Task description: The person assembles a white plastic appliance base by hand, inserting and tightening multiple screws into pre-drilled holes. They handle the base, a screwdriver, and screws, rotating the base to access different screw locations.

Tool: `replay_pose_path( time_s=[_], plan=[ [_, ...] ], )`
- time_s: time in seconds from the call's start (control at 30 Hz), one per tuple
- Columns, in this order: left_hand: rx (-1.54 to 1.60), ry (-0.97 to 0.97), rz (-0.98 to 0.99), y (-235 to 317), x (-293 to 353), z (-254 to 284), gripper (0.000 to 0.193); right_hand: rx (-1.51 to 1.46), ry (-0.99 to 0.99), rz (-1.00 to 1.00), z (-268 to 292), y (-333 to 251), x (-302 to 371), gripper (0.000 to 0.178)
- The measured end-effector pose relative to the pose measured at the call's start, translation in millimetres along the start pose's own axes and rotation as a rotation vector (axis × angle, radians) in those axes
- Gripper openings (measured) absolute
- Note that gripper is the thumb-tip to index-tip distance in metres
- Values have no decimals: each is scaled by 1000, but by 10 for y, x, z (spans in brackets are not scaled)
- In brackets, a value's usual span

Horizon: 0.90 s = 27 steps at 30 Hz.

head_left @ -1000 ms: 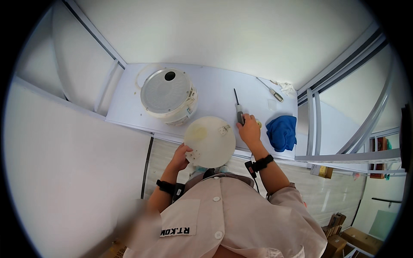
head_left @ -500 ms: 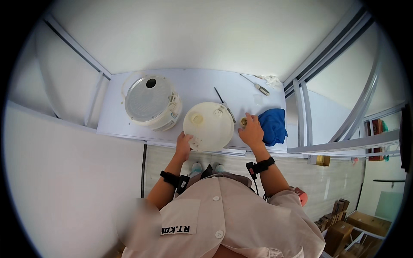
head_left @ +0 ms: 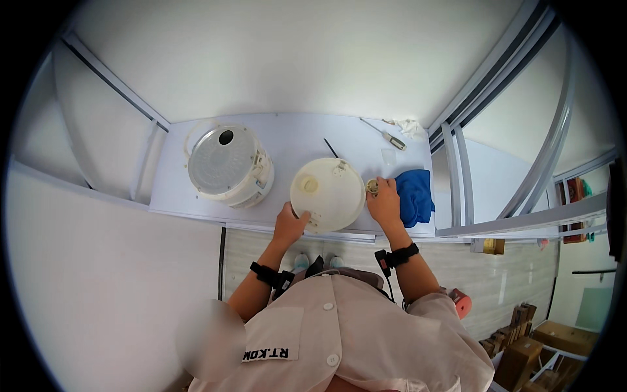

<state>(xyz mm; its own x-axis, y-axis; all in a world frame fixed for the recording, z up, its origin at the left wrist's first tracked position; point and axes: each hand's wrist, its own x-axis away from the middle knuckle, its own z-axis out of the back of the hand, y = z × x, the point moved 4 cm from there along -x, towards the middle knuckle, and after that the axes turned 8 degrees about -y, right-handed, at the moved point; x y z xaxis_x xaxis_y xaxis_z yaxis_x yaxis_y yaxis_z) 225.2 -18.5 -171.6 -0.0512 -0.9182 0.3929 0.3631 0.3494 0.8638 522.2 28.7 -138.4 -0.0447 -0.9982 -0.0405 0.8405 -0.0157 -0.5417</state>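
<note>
1 table [head_left: 294,137], 1 wht. appliance [head_left: 225,163], 1 rnd. disc [head_left: 336,196], 1 sm. yellowish pc. [head_left: 371,186], 2 screwdrivers [head_left: 394,140] (1 part-hid.), 1 blue cloth [head_left: 415,199], 2 hands [head_left: 383,202], 2 blk. wrist straps [head_left: 400,255].

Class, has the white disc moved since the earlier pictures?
Yes: judged against the table, the white disc has shifted right and farther in over it.

Black screwdriver shaft [head_left: 331,148], lower end hidden by the white lid [head_left: 339,199].
</note>
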Motion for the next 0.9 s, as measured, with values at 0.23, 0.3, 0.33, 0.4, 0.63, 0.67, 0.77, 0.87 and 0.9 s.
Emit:
replay_pose_path(
  time_s=[0.23,0.3,0.33,0.4,0.63,0.67,0.77,0.87,0.9],
  plan=[
    [-340,195,-119,64,4,92,67,-116,18,-5,270,-181,-3,52],
    [-397,246,-117,150,38,117,69,-148,24,4,319,-239,8,52],
    [-405,260,-123,212,48,134,69,-180,27,18,339,-279,18,53],
    [-382,266,-176,400,80,161,68,-259,25,71,389,-394,43,53],
    [622,-165,-70,908,-79,-173,48,-375,-15,335,520,-1094,217,52],
    [855,-276,25,952,-87,-272,47,-369,-2,381,514,-1169,236,52],
    [952,-388,42,1109,-75,-434,47,-315,7,494,425,-1309,267,51],
    [1120,-395,13,1124,-77,-524,45,-284,10,572,423,-1422,318,54],
    [1179,-412,37,1070,-104,-540,44,-276,17,605,444,-1454,332,56]
  ],
)
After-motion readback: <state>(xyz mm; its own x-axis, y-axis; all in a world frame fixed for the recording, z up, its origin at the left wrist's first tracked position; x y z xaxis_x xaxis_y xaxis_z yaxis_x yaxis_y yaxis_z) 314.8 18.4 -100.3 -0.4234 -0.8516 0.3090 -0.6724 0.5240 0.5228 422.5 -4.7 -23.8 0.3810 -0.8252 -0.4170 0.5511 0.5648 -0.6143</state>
